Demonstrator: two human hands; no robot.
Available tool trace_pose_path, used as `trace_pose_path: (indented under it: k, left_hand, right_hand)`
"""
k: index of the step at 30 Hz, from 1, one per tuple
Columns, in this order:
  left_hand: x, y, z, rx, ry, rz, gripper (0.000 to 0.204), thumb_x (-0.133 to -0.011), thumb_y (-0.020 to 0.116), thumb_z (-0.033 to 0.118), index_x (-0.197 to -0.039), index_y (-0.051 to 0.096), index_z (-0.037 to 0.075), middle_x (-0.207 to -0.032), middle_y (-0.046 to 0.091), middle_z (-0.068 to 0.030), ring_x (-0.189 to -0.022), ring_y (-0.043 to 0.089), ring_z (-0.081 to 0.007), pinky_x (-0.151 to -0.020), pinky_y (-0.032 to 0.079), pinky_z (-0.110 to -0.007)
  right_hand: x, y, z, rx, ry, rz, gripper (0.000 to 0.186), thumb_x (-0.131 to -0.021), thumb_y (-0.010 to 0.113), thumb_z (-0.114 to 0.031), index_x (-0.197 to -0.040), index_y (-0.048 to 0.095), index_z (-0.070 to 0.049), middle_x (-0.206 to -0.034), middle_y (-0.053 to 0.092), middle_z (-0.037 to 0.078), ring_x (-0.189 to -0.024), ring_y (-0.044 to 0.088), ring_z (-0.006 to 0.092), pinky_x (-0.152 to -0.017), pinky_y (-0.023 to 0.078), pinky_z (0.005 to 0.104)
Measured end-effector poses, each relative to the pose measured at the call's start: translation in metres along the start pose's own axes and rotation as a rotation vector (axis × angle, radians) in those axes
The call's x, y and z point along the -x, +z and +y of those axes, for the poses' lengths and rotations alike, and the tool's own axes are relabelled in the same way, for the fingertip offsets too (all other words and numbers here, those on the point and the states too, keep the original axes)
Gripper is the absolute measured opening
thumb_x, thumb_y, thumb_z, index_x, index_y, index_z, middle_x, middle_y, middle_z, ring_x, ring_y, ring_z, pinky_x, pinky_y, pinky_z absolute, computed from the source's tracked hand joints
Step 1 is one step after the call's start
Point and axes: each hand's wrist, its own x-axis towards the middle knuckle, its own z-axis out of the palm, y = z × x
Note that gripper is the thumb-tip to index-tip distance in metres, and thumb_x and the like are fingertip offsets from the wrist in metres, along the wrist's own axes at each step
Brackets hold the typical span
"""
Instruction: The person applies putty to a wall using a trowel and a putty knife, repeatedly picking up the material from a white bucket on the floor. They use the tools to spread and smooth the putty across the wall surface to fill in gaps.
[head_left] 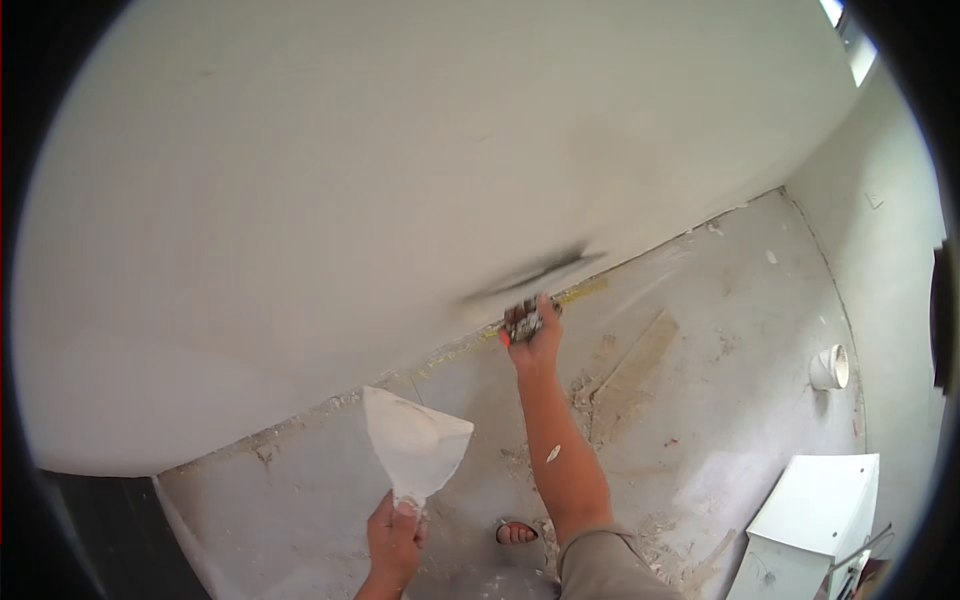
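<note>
My left hand (396,535) is closed round the short handle of a putty knife with a wide, flared blade. A white mound of putty (410,425) covers that blade. My right hand (532,328), farther forward, grips a putty-crusted wide scraper (540,272) low against the pale wall (380,180), just above where it meets the floor. The scraper's long thin blade is dark and smeared by motion; whether its whole edge touches the wall I cannot tell. A white fleck of putty (553,454) sticks to my right forearm.
Dried splashes and dust mark the grey floor (480,420). At the right stand a small white bucket (829,368) and, nearer, a white box-like cabinet (815,500). A second wall (895,260) meets the first at the right corner. A dark opening (115,520) lies at lower left.
</note>
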Motion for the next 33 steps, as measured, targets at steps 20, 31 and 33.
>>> trace_pose_path:
  k: [20, 31, 33]
  left_hand:
    - [0.077, -0.075, 0.032, 0.3, 0.231, -0.054, 0.044, -0.091, 0.047, 0.043, -0.091, 0.055, 0.0, -0.061, 0.045, 0.0018, -0.048, 0.038, -0.006, -0.042, 0.029, -0.021]
    - [0.074, -0.104, 0.041, 0.114, 0.199, -0.14, 0.06, -0.087, 0.047, 0.055, -0.095, 0.056, -0.004, -0.061, 0.048, -0.0013, -0.046, 0.037, -0.0054, -0.041, 0.027, -0.021]
    - [0.065, -0.089, 0.038, 0.102, 0.211, -0.091, 0.063, -0.086, 0.049, 0.055, -0.102, 0.054, -0.006, -0.063, 0.048, -0.002, -0.045, 0.036, -0.0054, -0.041, 0.027, -0.021]
  right_hand:
    - [0.197, 0.381, -0.04, 0.721, -0.656, -0.759, 0.034, -0.087, 0.047, -0.019, -0.118, 0.04, -0.005, -0.11, 0.048, 0.012, -0.095, 0.053, 0.0263, -0.078, 0.048, 0.04]
    - [0.142, 0.108, 0.019, 2.046, 0.646, -1.221, 0.018, -0.069, 0.071, -0.015, -0.079, 0.058, -0.007, -0.071, 0.06, 0.007, -0.072, 0.058, 0.0202, -0.06, 0.046, 0.0294]
    - [0.123, 0.004, -0.019, 1.503, 0.98, -0.445, 0.025, -0.071, 0.067, -0.01, -0.094, 0.057, -0.008, -0.088, 0.062, 0.008, -0.085, 0.059, 0.0234, -0.075, 0.047, 0.036]
